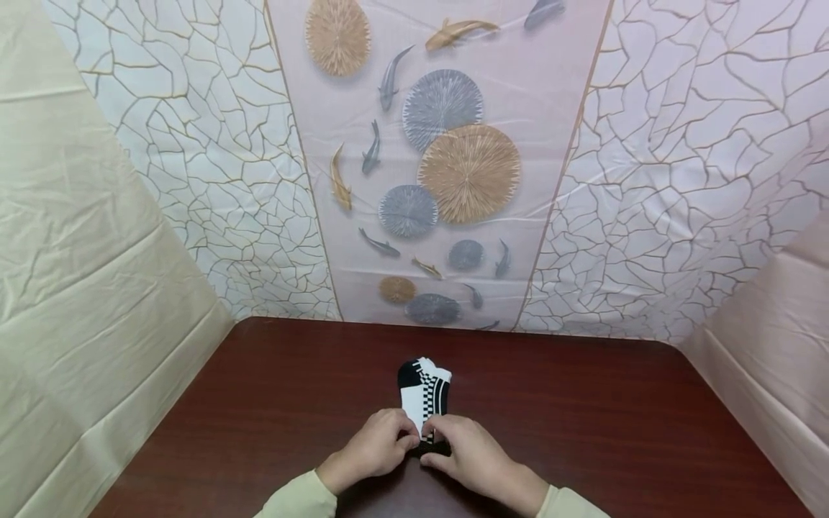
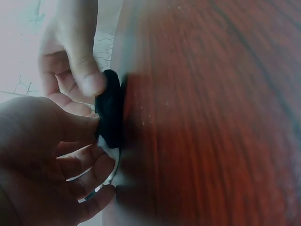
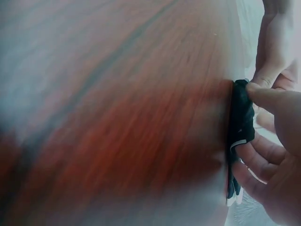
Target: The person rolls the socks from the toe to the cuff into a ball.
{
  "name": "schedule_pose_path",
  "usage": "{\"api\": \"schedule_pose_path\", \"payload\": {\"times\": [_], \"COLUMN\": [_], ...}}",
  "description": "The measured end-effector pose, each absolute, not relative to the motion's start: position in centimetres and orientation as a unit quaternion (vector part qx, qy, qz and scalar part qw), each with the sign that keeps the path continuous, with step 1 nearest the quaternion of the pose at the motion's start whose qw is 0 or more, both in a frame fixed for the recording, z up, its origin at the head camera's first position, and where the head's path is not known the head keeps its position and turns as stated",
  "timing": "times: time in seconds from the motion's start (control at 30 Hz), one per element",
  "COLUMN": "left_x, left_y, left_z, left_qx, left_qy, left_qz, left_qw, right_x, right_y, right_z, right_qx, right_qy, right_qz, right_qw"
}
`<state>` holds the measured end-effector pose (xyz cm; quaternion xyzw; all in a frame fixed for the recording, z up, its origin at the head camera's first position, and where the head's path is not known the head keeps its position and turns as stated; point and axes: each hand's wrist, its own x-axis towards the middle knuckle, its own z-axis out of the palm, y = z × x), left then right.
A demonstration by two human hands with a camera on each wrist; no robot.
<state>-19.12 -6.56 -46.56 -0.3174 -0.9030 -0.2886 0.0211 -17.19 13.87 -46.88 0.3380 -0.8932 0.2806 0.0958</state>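
Note:
A pair of black and white ankle socks (image 1: 424, 396) with a checkered stripe lies on the dark red table, white cuffs at the far end. The near end is black and appears folded over as a thick band (image 2: 110, 108). My left hand (image 1: 382, 442) pinches this near end at its left side, thumb toward me and fingers beyond it. From the right, my right hand (image 1: 469, 453) grips the same black end (image 3: 241, 113) between thumb and curled fingers. Both hands sit close together and hide part of the socks' lower half.
The glossy wooden table (image 1: 583, 403) stretches out on both sides and beyond the socks. A patterned cloth (image 1: 421, 165) with fish and round shapes hangs behind it. Plain pale cloths (image 1: 84, 288) hang along the left and right sides.

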Motion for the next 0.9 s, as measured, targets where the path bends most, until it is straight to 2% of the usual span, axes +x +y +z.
{"api": "schedule_pose_path", "payload": {"times": [0.17,0.23,0.53,0.9], "left_x": [-19.14,-19.19,-19.13,-18.63], "left_y": [-6.48,-6.49,-6.72,-6.93], "left_z": [-46.66,-46.79,-46.97,-46.65], "left_qx": [-0.308,-0.308,-0.303,-0.360], "left_qy": [-0.904,-0.905,-0.893,-0.882], "left_qz": [-0.295,-0.294,-0.333,-0.303], "left_qw": [0.014,0.013,0.013,0.028], "right_x": [-17.13,-17.15,-17.52,-17.62], "right_y": [14.07,14.15,14.15,13.96], "right_z": [-47.30,-47.32,-46.60,-46.68], "right_qx": [0.378,0.380,0.332,0.324], "right_qy": [-0.883,-0.880,-0.888,-0.891], "right_qz": [0.234,0.241,0.313,0.314], "right_qw": [0.151,0.155,0.057,0.055]}}
